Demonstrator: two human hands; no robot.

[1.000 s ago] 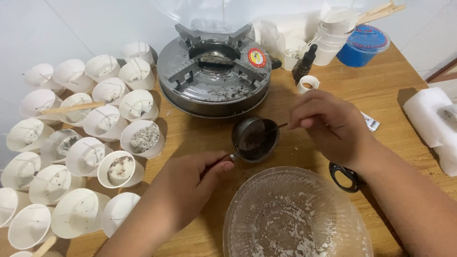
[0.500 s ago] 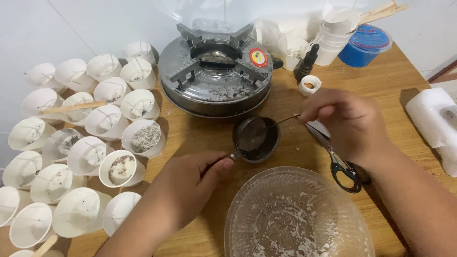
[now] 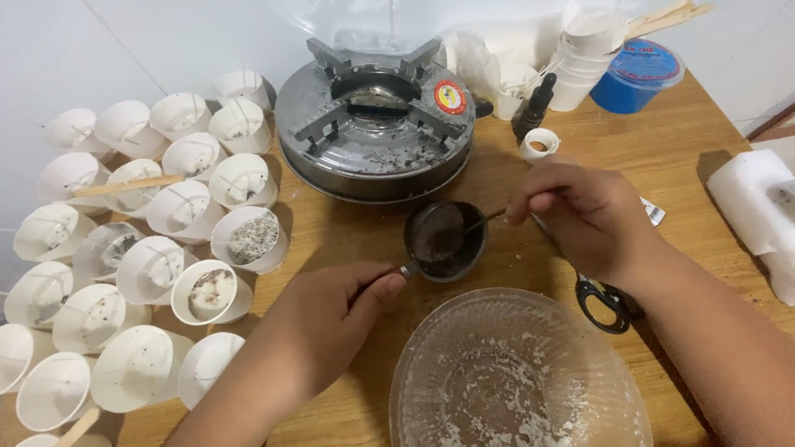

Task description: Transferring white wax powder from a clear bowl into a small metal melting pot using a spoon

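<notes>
My right hand [image 3: 592, 217] has slid back left since half a second ago, covering more of the scissors [image 3: 603, 302]. It pinches a thin spoon [image 3: 479, 222] whose tip dips into the small dark metal cup [image 3: 443, 240], mid-counter [image 3: 348, 232]. My left hand [image 3: 327, 319] is closed around the cup's handle. The glass bowl [image 3: 517, 372] sits just below, the stove [image 3: 374, 124] close above, leaving little room. White paper cups [image 3: 149, 265] crowd the left edge.

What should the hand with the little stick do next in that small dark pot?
Probably keep stirring: the right hand holds the thin stick with its tip in the small metal pot, which the left hand steadies by its handle, dark contents inside.
</notes>
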